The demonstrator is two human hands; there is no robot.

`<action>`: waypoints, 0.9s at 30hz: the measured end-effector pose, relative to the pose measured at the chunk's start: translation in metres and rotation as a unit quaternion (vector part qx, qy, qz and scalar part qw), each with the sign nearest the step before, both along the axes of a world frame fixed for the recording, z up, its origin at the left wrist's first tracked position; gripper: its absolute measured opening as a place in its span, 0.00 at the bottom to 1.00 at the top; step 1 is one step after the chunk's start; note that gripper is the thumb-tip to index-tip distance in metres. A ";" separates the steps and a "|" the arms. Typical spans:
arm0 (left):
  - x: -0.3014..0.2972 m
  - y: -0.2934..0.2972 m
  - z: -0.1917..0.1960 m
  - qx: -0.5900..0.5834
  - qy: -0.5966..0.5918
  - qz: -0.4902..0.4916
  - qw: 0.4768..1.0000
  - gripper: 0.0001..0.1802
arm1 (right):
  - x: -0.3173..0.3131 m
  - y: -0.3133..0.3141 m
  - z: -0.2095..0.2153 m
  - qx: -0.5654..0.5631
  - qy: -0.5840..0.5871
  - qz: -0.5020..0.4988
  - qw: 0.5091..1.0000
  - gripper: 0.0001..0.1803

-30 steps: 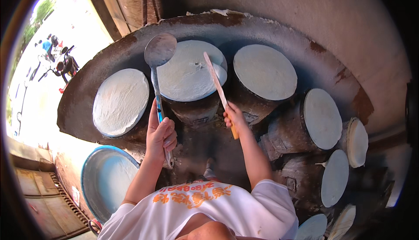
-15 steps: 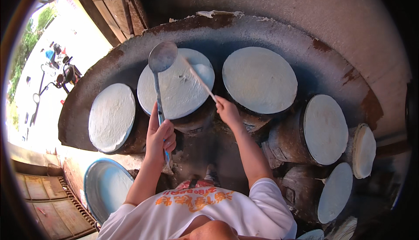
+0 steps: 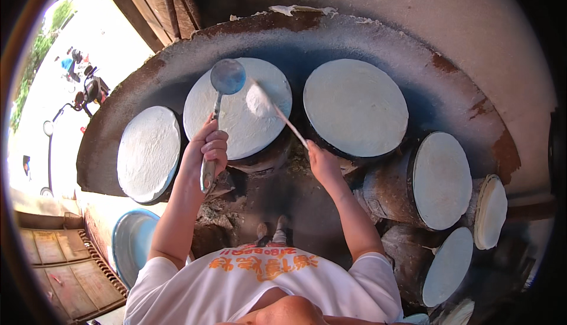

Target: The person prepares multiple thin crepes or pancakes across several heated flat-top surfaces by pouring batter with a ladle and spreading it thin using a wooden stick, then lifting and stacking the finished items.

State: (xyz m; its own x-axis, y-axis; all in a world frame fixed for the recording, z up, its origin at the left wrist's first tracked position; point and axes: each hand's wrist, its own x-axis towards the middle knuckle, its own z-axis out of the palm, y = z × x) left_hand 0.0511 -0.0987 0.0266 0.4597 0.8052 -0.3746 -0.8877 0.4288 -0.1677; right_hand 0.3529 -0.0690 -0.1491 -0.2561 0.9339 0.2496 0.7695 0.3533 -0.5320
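Note:
My left hand (image 3: 207, 151) grips the handle of a metal ladle (image 3: 227, 77), whose round bowl hangs over the middle white round surface (image 3: 236, 124). My right hand (image 3: 322, 162) holds a thin wooden stick (image 3: 283, 118) whose far end lifts a small piece of white sheet above that same surface. Round drum-like pots topped with white sheets stand to the left (image 3: 147, 154) and to the right (image 3: 354, 106) of it.
Several more white-topped pots (image 3: 440, 180) curve round on the right and lower right. A curved blackened wall (image 3: 413, 59) backs them. A blue basin (image 3: 127, 242) sits at lower left beside a wooden pallet (image 3: 65, 266). My feet (image 3: 271, 230) stand below.
The stick swung from upright over the middle pot to lying low across it, lifting a bit of white sheet. The ladle stayed over the middle pot. The view shifted right.

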 end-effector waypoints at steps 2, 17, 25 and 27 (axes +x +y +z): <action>-0.010 0.001 0.001 -0.008 0.059 0.005 0.998 0.07 | -0.012 0.010 0.009 0.003 -0.003 0.021 1.000 0.16; 0.015 -0.001 -0.076 -0.073 0.041 0.091 0.992 0.11 | -0.080 -0.083 -0.002 -0.444 0.439 -0.074 0.778 0.17; 0.031 -0.055 -0.050 0.031 -0.338 0.128 0.932 0.21 | -0.089 -0.037 0.029 -0.029 0.258 -0.007 0.966 0.18; 0.021 -0.084 -0.036 0.050 -0.317 0.163 0.933 0.21 | -0.066 -0.056 0.025 -0.112 0.245 -0.039 0.962 0.18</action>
State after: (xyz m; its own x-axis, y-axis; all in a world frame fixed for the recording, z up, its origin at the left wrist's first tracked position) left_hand 0.0722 -0.1831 -0.0091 0.2875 0.9574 -0.0268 -0.7099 0.1943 -0.6770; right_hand 0.2870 -0.1246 -0.1244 -0.0855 0.9900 0.1120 0.4262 0.1379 -0.8940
